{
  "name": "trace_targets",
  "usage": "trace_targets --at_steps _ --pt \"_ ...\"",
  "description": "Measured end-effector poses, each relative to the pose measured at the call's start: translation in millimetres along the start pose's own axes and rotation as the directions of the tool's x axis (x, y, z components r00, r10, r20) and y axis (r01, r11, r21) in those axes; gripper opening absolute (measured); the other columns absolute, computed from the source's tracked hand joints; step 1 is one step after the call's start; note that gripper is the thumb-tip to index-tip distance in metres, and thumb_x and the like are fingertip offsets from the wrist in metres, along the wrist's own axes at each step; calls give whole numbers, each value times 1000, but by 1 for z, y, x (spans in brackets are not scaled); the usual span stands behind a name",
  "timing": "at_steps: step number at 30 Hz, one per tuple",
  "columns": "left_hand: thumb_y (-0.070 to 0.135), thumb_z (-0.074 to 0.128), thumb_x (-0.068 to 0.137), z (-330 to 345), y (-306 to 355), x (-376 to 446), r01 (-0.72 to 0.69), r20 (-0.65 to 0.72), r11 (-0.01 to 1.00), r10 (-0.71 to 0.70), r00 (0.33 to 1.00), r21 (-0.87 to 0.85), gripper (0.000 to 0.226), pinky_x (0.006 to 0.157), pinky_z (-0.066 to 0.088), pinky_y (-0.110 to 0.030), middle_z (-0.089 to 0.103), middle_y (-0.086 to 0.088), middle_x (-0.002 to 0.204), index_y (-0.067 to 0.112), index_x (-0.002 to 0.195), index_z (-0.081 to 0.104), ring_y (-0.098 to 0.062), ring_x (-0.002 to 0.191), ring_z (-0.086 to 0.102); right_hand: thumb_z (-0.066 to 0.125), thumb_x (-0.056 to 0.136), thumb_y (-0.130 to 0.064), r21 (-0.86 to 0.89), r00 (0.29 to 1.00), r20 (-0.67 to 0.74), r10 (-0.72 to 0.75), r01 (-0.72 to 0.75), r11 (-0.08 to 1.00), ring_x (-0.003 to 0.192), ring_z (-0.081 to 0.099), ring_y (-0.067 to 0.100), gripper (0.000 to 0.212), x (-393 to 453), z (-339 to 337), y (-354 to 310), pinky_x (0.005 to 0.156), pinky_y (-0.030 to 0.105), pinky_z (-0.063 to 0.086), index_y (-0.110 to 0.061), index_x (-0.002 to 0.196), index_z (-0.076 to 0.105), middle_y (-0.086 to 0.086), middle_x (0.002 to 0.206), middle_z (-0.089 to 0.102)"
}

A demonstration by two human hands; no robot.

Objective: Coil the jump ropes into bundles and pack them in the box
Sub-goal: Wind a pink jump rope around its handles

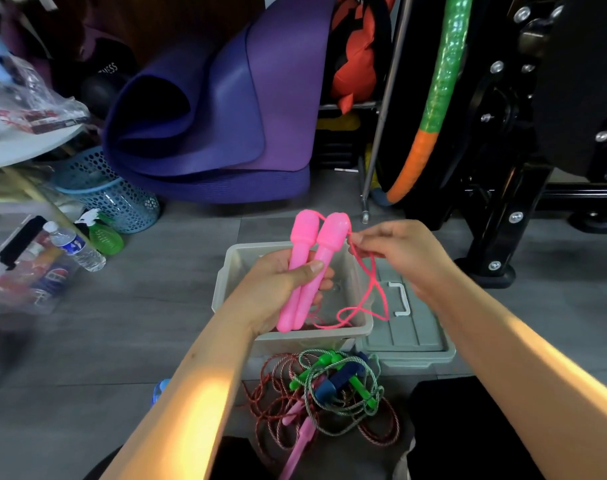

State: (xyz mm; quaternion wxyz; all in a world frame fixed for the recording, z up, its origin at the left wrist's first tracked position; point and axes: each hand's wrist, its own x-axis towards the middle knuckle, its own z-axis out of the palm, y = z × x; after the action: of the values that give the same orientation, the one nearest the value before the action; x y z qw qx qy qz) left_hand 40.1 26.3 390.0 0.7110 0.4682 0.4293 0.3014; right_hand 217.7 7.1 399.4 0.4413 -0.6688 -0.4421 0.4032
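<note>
Your left hand (281,289) holds both pink handles (310,268) side by side in a closed grip, above the open box (288,336). Just right of that grip, your right hand (404,258) pinches the pink cord (369,292), which loops down into the box. Below the grip, tangled ropes (329,393) lie on the floor, the lid (409,337) beside the box

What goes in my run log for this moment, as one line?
left hand: holds pink handles | right hand: pinches pink rope | box: open
</note>
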Motion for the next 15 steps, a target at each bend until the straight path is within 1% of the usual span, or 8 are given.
trace_targets --at_steps 2,5,7,9,11,12,13,15 --pt "2 51 92 -1 1 -1 -5 24 999 4 1000 33 12 55 55 -21 72 1 71 8 91 62 -7 63 68 66 82 -11 175 982 154 110 -137 975 73 66 16 5 2 -7 -2 88 32 50 -7 81 70 5 74 70" --pt "1 50 92 -2 4 -2 16 51 1000 -15 999 -10 13 54 55 -22 73 1 70 8 91 62 -8 63 68 57 87 -7 384 940 297 166 -277 881 70 67 16 10 2 -8 -1 78 26 54 -5 87 66 4 70 70" --pt "1 51 92 -2 5 -2 21 56 999 -19 998 -44 12 54 55 -23 73 -1 71 7 91 62 -9 64 68 53 89 -7 469 929 316 190 -327 820 56 63 12 12 0 -3 -1 66 24 55 -6 88 65 3 64 65" --pt "2 52 91 -3 5 -1 24 43 998 -21 999 -58 12 55 55 -23 73 -1 72 6 92 62 -9 65 69 52 91 -8 495 948 262 183 -295 817 43 47 7 16 0 1 1 48 21 49 -7 84 66 2 58 55" --pt "3 52 91 -3 4 -1 26 32 997 -24 999 -72 11 56 56 -24 73 -2 73 6 93 63 -9 66 69 53 93 -12 378 987 130 96 -139 915 41 34 5 19 -1 4 5 39 16 32 -6 81 66 0 56 47" --pt "3 52 91 -4 4 -1 26 28 996 -24 999 -86 11 55 56 -24 73 -2 73 6 92 63 -10 66 69 54 94 -15 221 998 55 5 -17 975 42 32 4 21 -1 5 6 40 16 27 -5 81 67 -3 55 47" --pt "3 52 90 -4 3 -1 26 27 994 -24 999 -104 10 54 55 -24 73 -2 72 5 92 62 -10 65 68 54 94 -18 31 994 10 -108 108 994 42 32 2 24 -2 5 7 43 16 27 -6 80 68 -9 52 48" --pt "3 53 90 -4 3 -1 27 21 990 -25 999 -135 10 52 54 -24 72 -3 72 4 92 62 -11 64 68 53 95 -23 -257 954 18 -299 293 921 43 38 4 27 -4 6 6 47 14 28 -11 77 69 -10 48 48"
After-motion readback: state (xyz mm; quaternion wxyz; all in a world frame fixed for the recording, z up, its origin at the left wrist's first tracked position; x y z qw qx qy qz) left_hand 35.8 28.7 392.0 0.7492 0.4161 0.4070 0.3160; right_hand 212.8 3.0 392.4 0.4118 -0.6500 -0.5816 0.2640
